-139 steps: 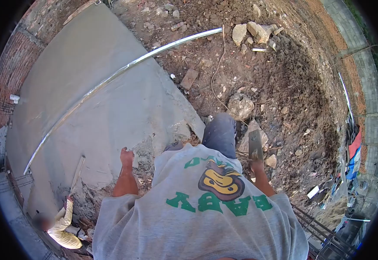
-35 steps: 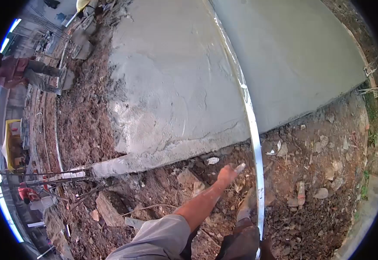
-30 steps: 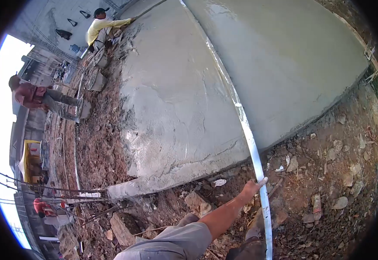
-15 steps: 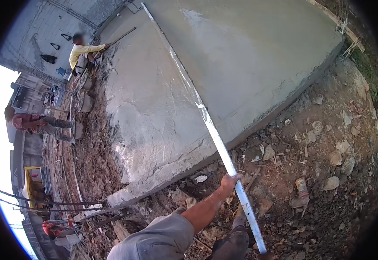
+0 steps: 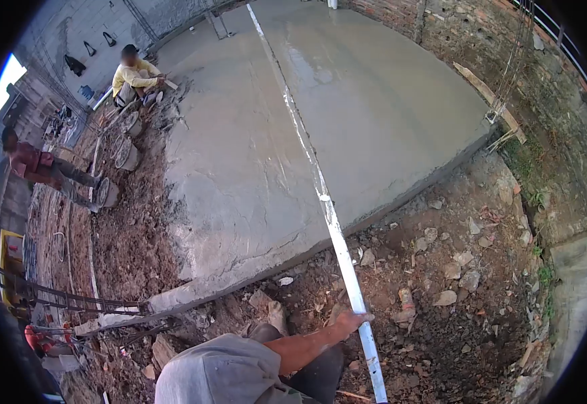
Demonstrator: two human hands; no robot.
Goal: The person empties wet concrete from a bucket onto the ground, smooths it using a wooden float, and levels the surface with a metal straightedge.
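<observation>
My left hand (image 5: 352, 321) is closed around a long white screed bar (image 5: 344, 259) near its lower end. The bar reaches away from me across a slab of wet grey concrete (image 5: 387, 135), and its middle and far parts are smeared with cement. Past my hand, the near end of the bar runs off the bottom of the view. A grey sleeve (image 5: 223, 377) covers my upper arm. My right hand is out of sight.
At the slab's left edge a person in yellow (image 5: 134, 77) crouches; another in dark red (image 5: 44, 168) stands near buckets (image 5: 126, 155). Stones and loose soil (image 5: 441, 337) border the near edge. Rebar (image 5: 58, 296) juts at left; a wooden board (image 5: 488, 101) lies beside the far-right corner.
My left hand and the bar's near end have shifted down and left in view, and the bar slants less. The right hand, partly visible at the bar's end before, has left the view.
</observation>
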